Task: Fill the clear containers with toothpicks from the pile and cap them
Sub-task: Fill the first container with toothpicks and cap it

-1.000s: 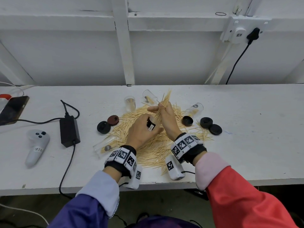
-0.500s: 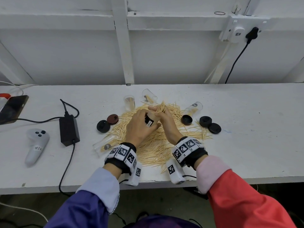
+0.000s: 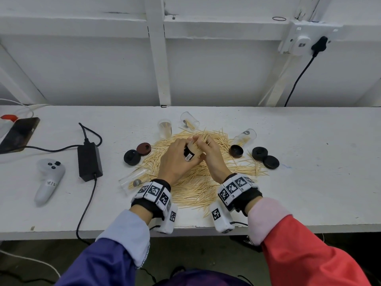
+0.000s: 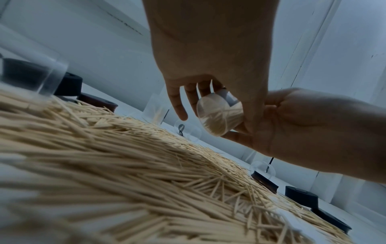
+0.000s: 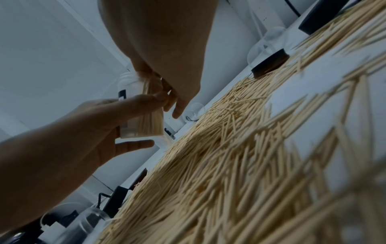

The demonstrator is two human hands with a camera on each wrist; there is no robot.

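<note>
The left hand curls its fingers and thumb round a clear container, holding it tilted above the middle of the toothpick pile. From the left wrist view the container's round clear base shows toothpicks packed inside. The right hand meets it at the mouth, its fingertips pinched on a bundle of toothpicks whose lower ends are already inside the container while the tips stick up past the fingers. The two hands touch each other around the container.

Below them the pile spreads loosely over a white table. Round its edge lie more clear containers: one standing upright at the far side with a few toothpicks in it, one on its side just beyond, one on its side to the right, and one lying at the near left. Dark caps sit beside the pile: two on the left, one of them reddish brown, and three on the right.

Well to the left lie a black power adapter with its cable, a white handheld controller and a phone at the table's edge. Behind the table stands a white panelled wall with a socket and a black plug in it.
</note>
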